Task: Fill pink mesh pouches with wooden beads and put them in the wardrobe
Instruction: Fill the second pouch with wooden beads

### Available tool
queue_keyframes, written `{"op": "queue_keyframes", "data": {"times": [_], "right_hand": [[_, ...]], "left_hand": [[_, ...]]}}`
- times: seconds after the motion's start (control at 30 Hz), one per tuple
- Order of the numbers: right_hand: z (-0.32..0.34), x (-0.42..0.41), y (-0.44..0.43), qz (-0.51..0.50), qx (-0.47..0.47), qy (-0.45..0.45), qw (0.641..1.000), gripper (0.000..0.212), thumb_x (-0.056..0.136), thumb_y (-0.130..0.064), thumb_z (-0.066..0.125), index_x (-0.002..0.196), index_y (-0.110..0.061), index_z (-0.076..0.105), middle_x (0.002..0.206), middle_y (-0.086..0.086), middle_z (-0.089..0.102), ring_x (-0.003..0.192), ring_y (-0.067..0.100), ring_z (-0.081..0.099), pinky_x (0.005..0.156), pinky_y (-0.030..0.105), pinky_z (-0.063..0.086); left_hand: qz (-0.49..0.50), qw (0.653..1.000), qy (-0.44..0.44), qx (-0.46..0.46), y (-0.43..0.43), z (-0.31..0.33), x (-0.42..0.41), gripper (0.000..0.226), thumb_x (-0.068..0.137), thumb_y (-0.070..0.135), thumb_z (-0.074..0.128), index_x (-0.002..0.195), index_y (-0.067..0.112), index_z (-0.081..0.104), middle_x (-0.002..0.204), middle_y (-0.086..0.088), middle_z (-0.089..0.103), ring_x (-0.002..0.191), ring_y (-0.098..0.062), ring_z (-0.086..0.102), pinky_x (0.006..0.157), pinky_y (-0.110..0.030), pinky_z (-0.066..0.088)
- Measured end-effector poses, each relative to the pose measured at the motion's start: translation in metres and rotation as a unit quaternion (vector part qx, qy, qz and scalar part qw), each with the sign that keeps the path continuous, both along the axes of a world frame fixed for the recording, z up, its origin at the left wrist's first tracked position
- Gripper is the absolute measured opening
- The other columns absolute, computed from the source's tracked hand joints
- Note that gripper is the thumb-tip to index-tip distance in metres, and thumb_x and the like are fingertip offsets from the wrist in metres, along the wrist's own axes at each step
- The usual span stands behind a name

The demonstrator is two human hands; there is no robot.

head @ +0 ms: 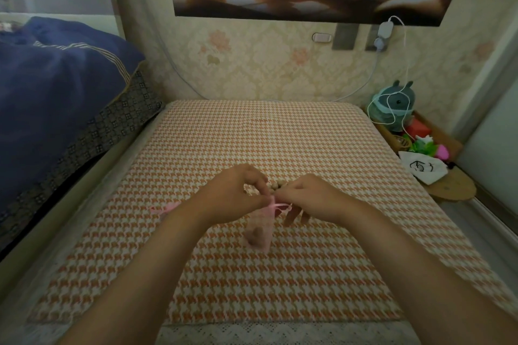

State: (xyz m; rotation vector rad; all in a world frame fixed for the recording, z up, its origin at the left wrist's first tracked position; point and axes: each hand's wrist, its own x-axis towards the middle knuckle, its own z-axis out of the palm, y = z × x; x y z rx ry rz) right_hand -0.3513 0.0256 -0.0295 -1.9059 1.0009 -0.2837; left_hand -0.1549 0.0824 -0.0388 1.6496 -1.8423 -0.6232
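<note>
Head view: pinching the mouth of the pink mesh pouch [260, 232] with left hand [235, 196] and right hand [314, 199] close together, pouch dangling toward 6 o'clock, partly loaded. Likely mid-filling, with loose wooden beads [276, 186] just at 12 o'clock. Next: hold the mouth open, feed beads singly.

A broad flat surface fills the middle and lower frame, covered edge to edge by an orange-and-white houndstooth cloth [266, 134], with a white lace trim [280, 333] along its near edge at the bottom of the frame. Near the centre lies a small cluster of wooden beads [276, 186], mostly hidden, and just below them a pink mesh pouch [259, 232] with beads inside, whose lower end seems to touch the cloth. Left of centre a second pink pouch [165, 209] lies flat, only partly visible.
</note>
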Motion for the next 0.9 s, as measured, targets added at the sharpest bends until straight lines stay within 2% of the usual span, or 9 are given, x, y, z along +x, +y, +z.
{"op": "queue_keyframes", "data": {"times": [0.1,0.17,0.23,0.3,0.43,0.5,0.57,0.67,0.9], "right_hand": [[-0.010,-0.004,-0.005,0.023,0.027,0.043,0.998,0.026,0.094,-0.030,0.064,0.090,-0.009,0.079,0.092,0.000,0.079,0.081,0.020,0.077,0.067,0.031,0.053],[-0.016,-0.010,-0.008,0.044,0.011,0.074,0.996,0.018,0.092,-0.026,0.067,0.093,-0.015,0.081,0.085,-0.001,0.079,0.079,0.017,0.077,0.063,0.027,0.054],[-0.021,-0.013,-0.011,0.058,0.004,0.089,0.994,0.014,0.091,-0.023,0.068,0.089,-0.023,0.082,0.071,-0.007,0.075,0.068,0.007,0.072,0.056,0.021,0.049],[-0.026,-0.014,-0.016,0.067,-0.008,0.095,0.993,0.014,0.090,-0.018,0.070,0.093,-0.024,0.082,0.065,-0.009,0.072,0.057,-0.001,0.063,0.054,0.018,0.045],[-0.033,-0.016,-0.025,0.070,-0.010,0.106,0.992,0.023,0.088,-0.005,0.065,0.096,-0.018,0.082,0.073,0.001,0.077,0.065,0.006,0.070,0.062,0.021,0.051],[-0.034,-0.016,-0.030,0.049,-0.030,0.114,0.992,0.026,0.089,-0.003,0.061,0.095,-0.019,0.080,0.080,0.003,0.078,0.067,0.011,0.073,0.064,0.025,0.055],[-0.038,-0.013,-0.036,0.005,-0.079,0.112,0.991,0.022,0.091,-0.008,0.062,0.097,-0.022,0.077,0.090,-0.004,0.077,0.071,0.012,0.073,0.072,0.028,0.058],[-0.048,-0.006,-0.045,-0.058,-0.213,0.113,0.969,0.016,0.093,-0.020,0.064,0.099,-0.031,0.075,0.100,-0.011,0.071,0.089,0.011,0.066,0.083,0.037,0.058],[-0.067,0.017,-0.048,-0.062,-0.312,0.163,0.934,0.007,0.090,-0.035,0.068,0.089,-0.028,0.070,0.089,-0.005,0.069,0.083,0.020,0.063,0.064,0.030,0.047]], "left_hand": [[-0.040,0.997,0.022,0.056,0.002,-0.001,-0.003,0.006,0.083,0.030,0.078,0.078,0.030,0.076,0.090,0.014,0.074,0.086,-0.001,0.069,0.083,-0.035,0.060],[-0.044,0.997,0.005,0.070,0.002,-0.005,-0.007,0.003,0.083,0.028,0.077,0.081,0.029,0.076,0.088,0.013,0.074,0.083,-0.002,0.069,0.081,-0.033,0.060],[-0.038,0.997,0.002,0.074,-0.001,-0.008,-0.010,0.001,0.085,0.027,0.076,0.085,0.028,0.076,0.089,0.012,0.074,0.083,-0.003,0.069,0.081,-0.031,0.060],[-0.023,0.998,0.010,0.066,-0.006,-0.013,-0.013,0.003,0.087,0.026,0.073,0.088,0.027,0.075,0.089,0.012,0.073,0.085,-0.004,0.068,0.080,-0.029,0.059],[0.054,0.998,0.010,0.033,-0.021,-0.028,-0.011,0.008,0.094,0.026,0.065,0.092,0.028,0.073,0.090,0.013,0.068,0.077,-0.006,0.063,0.066,-0.023,0.050],[0.092,0.996,-0.010,0.011,-0.028,-0.037,-0.011,0.009,0.095,0.024,0.064,0.093,0.028,0.071,0.094,0.013,0.067,0.078,-0.004,0.061,0.065,-0.021,0.047],[0.108,0.994,-0.013,-0.002,-0.035,-0.046,-0.014,0.008,0.095,0.021,0.064,0.098,0.025,0.070,0.095,0.012,0.066,0.080,-0.003,0.058,0.067,-0.021,0.044],[0.110,0.994,-0.027,-0.006,-0.044,-0.055,-0.021,0.012,0.092,0.020,0.067,0.104,0.021,0.072,0.096,0.010,0.066,0.086,-0.011,0.062,0.074,-0.024,0.046],[0.122,0.990,-0.069,0.009,-0.055,-0.064,-0.028,0.022,0.089,0.026,0.069,0.110,0.021,0.073,0.107,0.002,0.072,0.098,-0.018,0.065,0.087,-0.035,0.054]]}}
